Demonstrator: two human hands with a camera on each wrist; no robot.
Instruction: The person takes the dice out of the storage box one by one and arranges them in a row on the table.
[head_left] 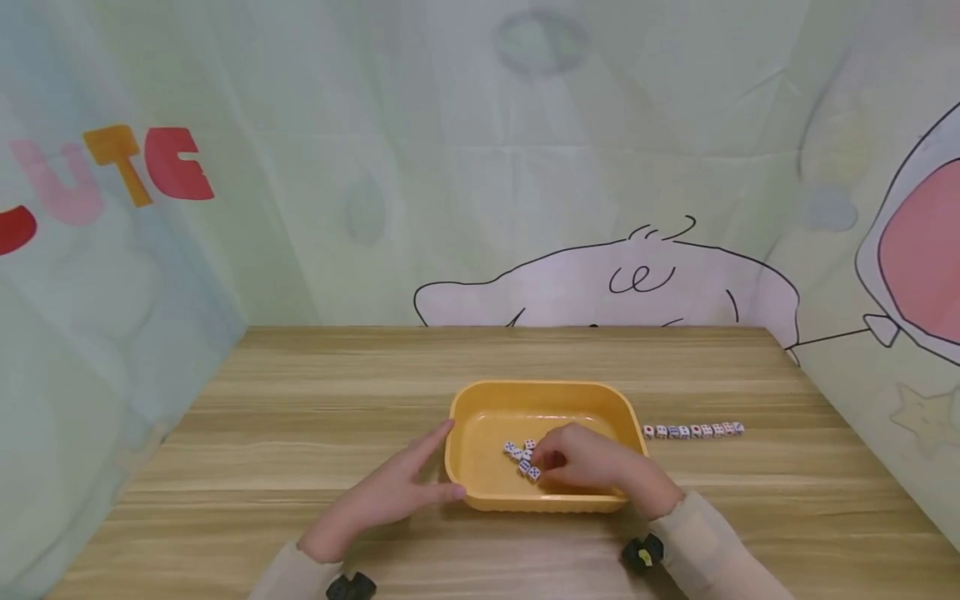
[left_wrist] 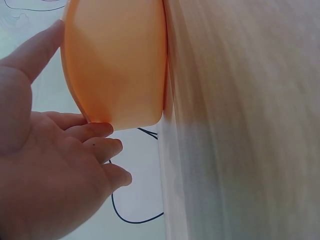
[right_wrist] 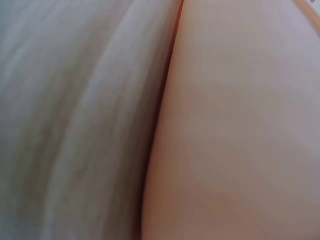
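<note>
"How far has the work come, in your opinion?"

"I would judge it is somewhere past the beginning. On the worktop [head_left: 300, 400], just beside the right side of the yellow tray [head_left: 540, 503], there is a row of dice [head_left: 696, 431] laid from left to right; I count about nine. This part looks done."

"And what is left?"

"Some loose dice [head_left: 517, 454] lie close together on the tray's floor, around its middle. I see about six of them, but the right hand [head_left: 581, 457] may cover others, so the exact number I cannot give."

"What about the grip of this right hand?"

"It is inside the tray, at the right edge of the loose group, with the fingers bent. Whether a die is pinched there, I cannot tell: the fingertips are not clearly seen, and the right wrist view shows mostly the tray's outer wall and the worktop, not the hand."

"And the left one?"

"The left hand [head_left: 386, 496] is at the tray's left side. Its grip is wide, with thumb and fingers spread, touching the tray at the rim. I see no die in it. I suppose it serves to steady the tray."
</note>
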